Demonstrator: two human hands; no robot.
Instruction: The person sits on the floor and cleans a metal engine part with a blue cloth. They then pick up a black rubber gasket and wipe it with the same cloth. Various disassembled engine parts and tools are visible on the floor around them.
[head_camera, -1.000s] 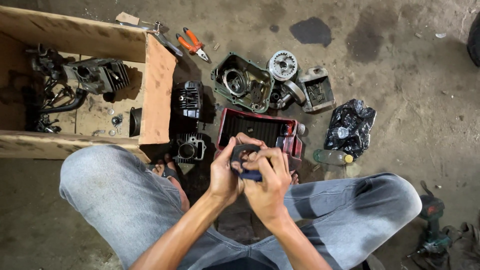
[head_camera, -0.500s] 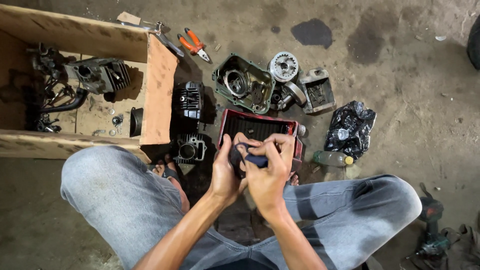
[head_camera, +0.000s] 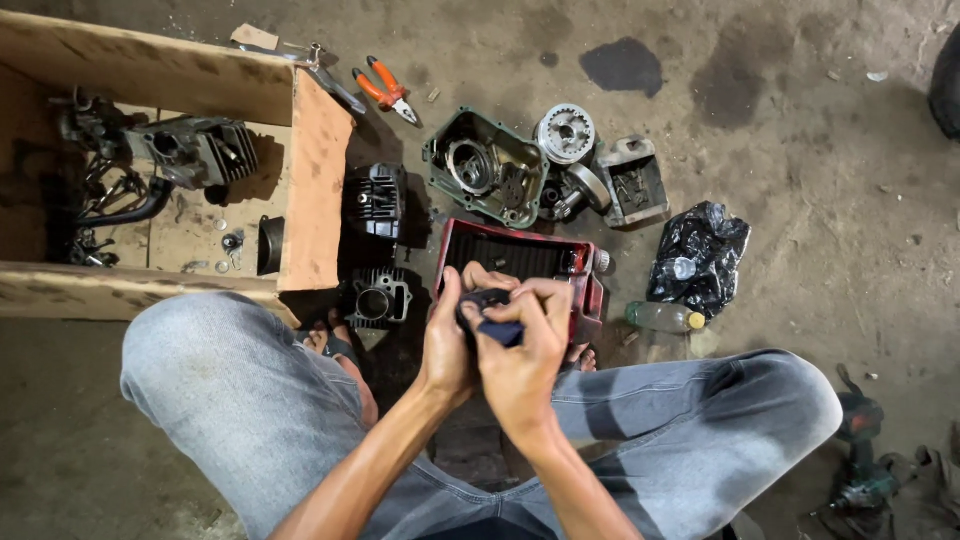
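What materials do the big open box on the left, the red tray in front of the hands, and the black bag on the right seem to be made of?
Box: looks like brown cardboard, matte, with thin flat walls and stains. Red tray: probably painted metal or hard plastic; thin rigid rim, paint dulled by grime, so it stays open. Black bag: thin plastic film, glossy and crumpled, with bright glints on its folds.

Right hand (head_camera: 525, 350) now lower over the dark part (head_camera: 487, 300), fingers seemingly re-gripped
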